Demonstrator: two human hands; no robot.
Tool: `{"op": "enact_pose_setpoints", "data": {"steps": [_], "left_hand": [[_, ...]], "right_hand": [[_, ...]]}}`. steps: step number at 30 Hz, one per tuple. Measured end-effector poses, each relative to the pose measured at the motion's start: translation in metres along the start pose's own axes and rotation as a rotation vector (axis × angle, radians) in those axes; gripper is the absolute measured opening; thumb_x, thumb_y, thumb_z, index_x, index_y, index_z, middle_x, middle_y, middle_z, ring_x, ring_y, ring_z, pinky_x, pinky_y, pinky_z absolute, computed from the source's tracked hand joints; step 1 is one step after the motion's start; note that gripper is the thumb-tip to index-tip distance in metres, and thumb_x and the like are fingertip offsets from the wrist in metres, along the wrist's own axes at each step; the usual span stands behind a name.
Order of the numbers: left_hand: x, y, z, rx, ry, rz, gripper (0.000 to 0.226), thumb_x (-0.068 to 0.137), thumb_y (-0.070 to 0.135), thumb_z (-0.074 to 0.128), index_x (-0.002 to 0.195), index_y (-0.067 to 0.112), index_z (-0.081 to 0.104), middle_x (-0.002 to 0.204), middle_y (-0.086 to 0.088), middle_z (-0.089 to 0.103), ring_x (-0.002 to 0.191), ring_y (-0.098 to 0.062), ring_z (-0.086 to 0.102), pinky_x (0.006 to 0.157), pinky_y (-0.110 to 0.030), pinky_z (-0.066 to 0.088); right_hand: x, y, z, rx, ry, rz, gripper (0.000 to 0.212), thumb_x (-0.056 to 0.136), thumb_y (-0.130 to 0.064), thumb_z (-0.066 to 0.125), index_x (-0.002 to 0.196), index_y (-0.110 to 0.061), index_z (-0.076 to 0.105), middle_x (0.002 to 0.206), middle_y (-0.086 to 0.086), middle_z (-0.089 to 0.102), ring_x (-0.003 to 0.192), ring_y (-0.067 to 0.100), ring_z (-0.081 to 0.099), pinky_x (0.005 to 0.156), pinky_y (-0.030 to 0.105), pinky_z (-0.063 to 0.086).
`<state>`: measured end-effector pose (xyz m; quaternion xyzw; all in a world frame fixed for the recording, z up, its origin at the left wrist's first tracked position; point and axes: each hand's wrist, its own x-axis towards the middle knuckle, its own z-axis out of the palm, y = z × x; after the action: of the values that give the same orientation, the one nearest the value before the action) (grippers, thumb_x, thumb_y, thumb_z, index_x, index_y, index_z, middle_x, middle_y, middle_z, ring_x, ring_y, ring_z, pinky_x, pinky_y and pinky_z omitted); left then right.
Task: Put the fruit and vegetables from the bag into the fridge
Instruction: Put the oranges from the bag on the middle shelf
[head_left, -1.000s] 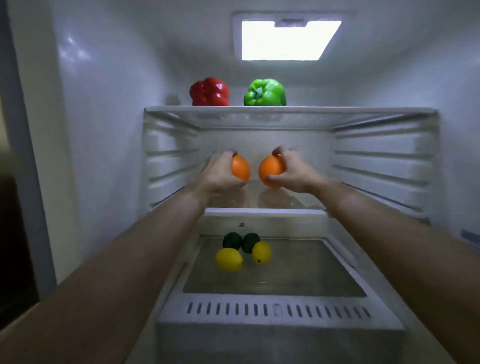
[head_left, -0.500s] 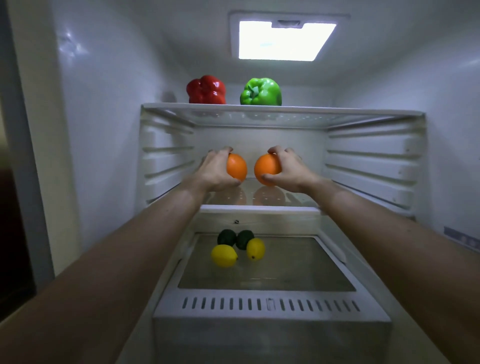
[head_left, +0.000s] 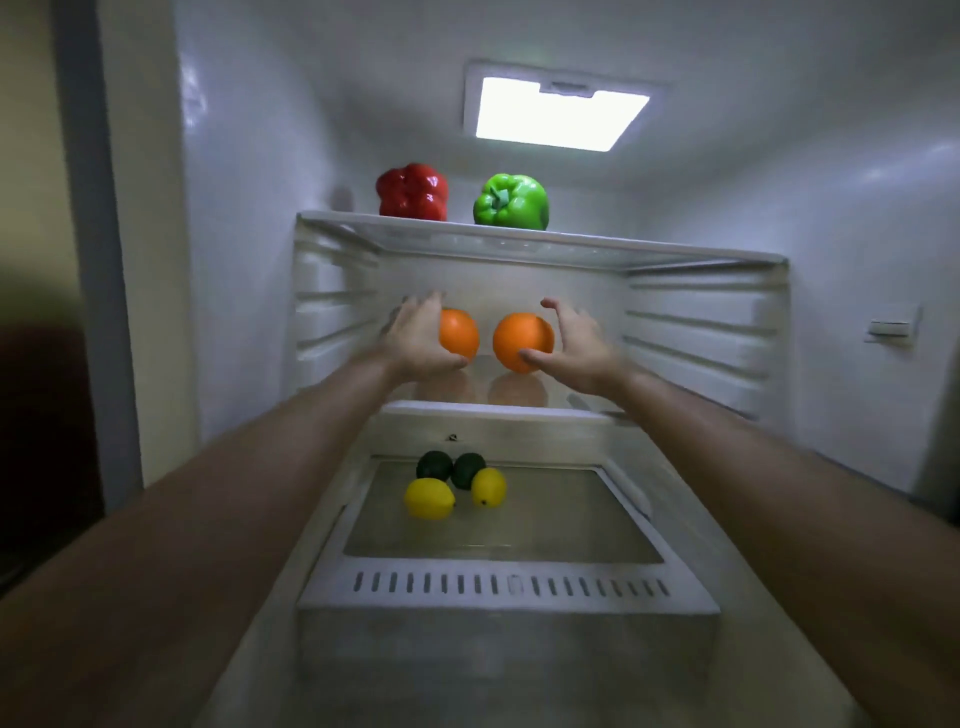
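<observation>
Inside the lit fridge, two oranges (head_left: 522, 340) sit on the middle shelf (head_left: 498, 408). Each grip, left hand (head_left: 415, 340) and right hand (head_left: 576, 345), is spread wide, flanking its orange's outer side.

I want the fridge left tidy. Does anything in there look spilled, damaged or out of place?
Nothing stands out. The red pepper and green pepper sit on the top shelf, two oranges on the middle shelf between the opening hands, lemons and avocados below. No spills visible.
</observation>
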<state>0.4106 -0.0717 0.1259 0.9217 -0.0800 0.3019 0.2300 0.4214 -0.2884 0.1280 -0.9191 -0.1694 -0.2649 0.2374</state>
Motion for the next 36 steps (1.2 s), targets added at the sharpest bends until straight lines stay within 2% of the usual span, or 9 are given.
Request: {"op": "enact_pose_setpoints", "data": {"steps": [3,10,15,18,20,25,29,36], "left_hand": [[-0.008,0.001,-0.002,0.034,-0.016,0.0,0.089,0.068,0.038,0.08,0.14,0.01,0.035,0.134,-0.021,0.042,0.127,-0.037,0.041,0.104,-0.043,0.04],[-0.034,0.014,-0.025,0.102,-0.002,-0.035,0.094,0.07,0.04,0.08,0.144,0.008,0.03,0.145,-0.023,0.034,0.133,-0.038,0.036,0.106,-0.045,0.038],[-0.061,0.026,-0.054,0.133,-0.005,-0.013,0.096,0.068,0.04,0.081,0.143,0.005,0.031,0.142,-0.025,0.037,0.131,-0.037,0.04,0.105,-0.041,0.04],[-0.078,0.04,-0.075,0.144,0.003,-0.001,0.088,0.068,0.041,0.079,0.138,0.006,0.041,0.141,-0.02,0.043,0.128,-0.034,0.043,0.102,-0.04,0.042],[-0.087,0.049,-0.086,0.156,0.011,0.013,0.085,0.072,0.038,0.079,0.139,0.003,0.04,0.141,-0.02,0.044,0.131,-0.034,0.041,0.104,-0.038,0.039],[-0.126,0.073,-0.101,0.181,-0.012,0.011,0.086,0.074,0.037,0.078,0.142,0.005,0.036,0.143,-0.02,0.041,0.131,-0.033,0.041,0.104,-0.039,0.04],[-0.162,0.089,-0.107,0.189,-0.018,0.014,0.08,0.075,0.036,0.077,0.139,0.004,0.04,0.137,-0.019,0.047,0.123,-0.033,0.048,0.098,-0.042,0.047],[-0.229,0.115,-0.116,0.229,-0.072,0.008,0.077,0.075,0.04,0.076,0.137,0.008,0.041,0.137,-0.016,0.045,0.122,-0.03,0.047,0.099,-0.044,0.045]], "right_hand": [[-0.013,-0.001,-0.006,-0.026,-0.004,0.011,0.081,0.081,-0.042,0.072,0.146,-0.018,0.03,0.14,0.019,0.039,0.131,0.035,0.039,0.109,0.046,0.034],[-0.043,-0.018,-0.025,-0.051,-0.001,0.009,0.078,0.08,-0.039,0.074,0.143,-0.02,0.033,0.138,0.019,0.039,0.126,0.037,0.043,0.105,0.045,0.04],[-0.064,-0.032,-0.043,-0.122,0.01,-0.052,0.079,0.081,-0.041,0.071,0.145,-0.019,0.03,0.138,0.018,0.039,0.126,0.036,0.041,0.105,0.044,0.039],[-0.085,-0.042,-0.05,-0.153,-0.009,-0.089,0.08,0.082,-0.04,0.07,0.146,-0.016,0.029,0.138,0.018,0.039,0.127,0.035,0.04,0.105,0.044,0.038],[-0.097,-0.044,-0.051,-0.156,-0.023,-0.095,0.079,0.082,-0.04,0.069,0.146,-0.017,0.029,0.137,0.017,0.04,0.126,0.035,0.041,0.104,0.043,0.039],[-0.137,-0.048,-0.068,-0.179,-0.038,-0.125,0.08,0.085,-0.045,0.065,0.148,-0.017,0.026,0.138,0.016,0.039,0.125,0.033,0.041,0.102,0.046,0.041],[-0.172,-0.051,-0.084,-0.169,-0.058,-0.135,0.079,0.086,-0.04,0.065,0.149,-0.015,0.023,0.139,0.016,0.039,0.128,0.032,0.039,0.103,0.043,0.04],[-0.239,-0.057,-0.099,-0.159,-0.117,-0.159,0.077,0.087,-0.04,0.066,0.148,-0.019,0.023,0.142,0.013,0.036,0.132,0.029,0.035,0.103,0.043,0.038]]}}
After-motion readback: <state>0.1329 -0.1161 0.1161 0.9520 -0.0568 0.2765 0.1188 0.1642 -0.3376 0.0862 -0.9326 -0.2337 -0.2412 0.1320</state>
